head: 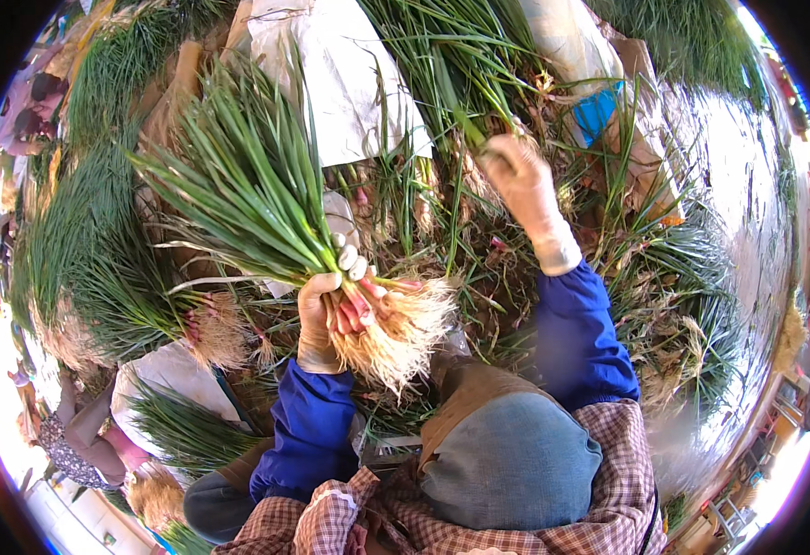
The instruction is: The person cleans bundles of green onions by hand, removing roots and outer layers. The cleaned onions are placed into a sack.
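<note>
My left hand (322, 312), in a thin pale glove, grips a bunch of spring onions (273, 201) just above the reddish bulbs. The leaves fan out to the upper left, and the pale roots (398, 329) hang toward my knee. My right hand (519, 184), also gloved, is farther off at the upper right. Its fingers close on a blurred green spring onion stalk (472, 130), beside a heap of loose spring onions (446, 62). A white sheet (356, 76) lies left of that heap, partly covering some plants.
Rooted bunches (218, 329) lie at left beside long green piles (79, 229). Trimmings and leaves (682, 333) litter the ground at right, next to shiny plastic sheeting (759, 229). A torn sack (648, 139) stands at upper right. Another person (75, 444) is at lower left.
</note>
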`<state>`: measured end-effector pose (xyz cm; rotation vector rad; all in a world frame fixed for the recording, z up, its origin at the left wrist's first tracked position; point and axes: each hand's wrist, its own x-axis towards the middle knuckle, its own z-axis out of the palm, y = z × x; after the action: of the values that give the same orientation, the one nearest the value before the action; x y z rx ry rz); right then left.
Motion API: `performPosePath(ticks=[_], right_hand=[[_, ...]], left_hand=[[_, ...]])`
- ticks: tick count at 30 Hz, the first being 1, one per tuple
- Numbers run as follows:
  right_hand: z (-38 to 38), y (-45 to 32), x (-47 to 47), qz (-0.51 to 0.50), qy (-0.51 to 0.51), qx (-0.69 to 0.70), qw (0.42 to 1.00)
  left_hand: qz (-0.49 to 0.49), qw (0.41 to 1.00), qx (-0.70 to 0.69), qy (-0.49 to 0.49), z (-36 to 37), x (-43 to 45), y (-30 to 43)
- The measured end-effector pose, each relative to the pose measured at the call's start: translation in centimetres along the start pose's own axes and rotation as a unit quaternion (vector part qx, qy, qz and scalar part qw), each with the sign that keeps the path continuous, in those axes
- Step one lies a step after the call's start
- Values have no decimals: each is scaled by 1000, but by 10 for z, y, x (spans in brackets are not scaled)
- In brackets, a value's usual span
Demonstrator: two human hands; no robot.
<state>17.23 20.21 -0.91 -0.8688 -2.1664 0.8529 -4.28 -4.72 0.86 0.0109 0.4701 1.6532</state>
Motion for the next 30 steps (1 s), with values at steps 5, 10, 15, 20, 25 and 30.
performPosePath(ticks=[5, 10, 15, 20, 25, 30], right_hand=[[-13, 15, -3, -226, -275, -244, 902], [-1, 98, 63, 127, -15, -305, 944], [-23, 76, 71, 227, -55, 325, 916], [-16, -8, 16, 39, 52, -32, 997], [15, -99, -70, -27, -219, -37, 975], [-44, -109, -80, 150, -311, 174, 922]], left_hand=[[-53, 997, 21, 47, 1, -4, -4], [-49, 998, 21, 28, 4, -8, 0], [-39, 999, -18, -11, 7, -5, -2], [-85, 995, 33, 37, 20, -2, -5], [-167, 952, 221, 129, 27, -4, -21], [-52, 996, -55, 41, 12, -13, -30]])
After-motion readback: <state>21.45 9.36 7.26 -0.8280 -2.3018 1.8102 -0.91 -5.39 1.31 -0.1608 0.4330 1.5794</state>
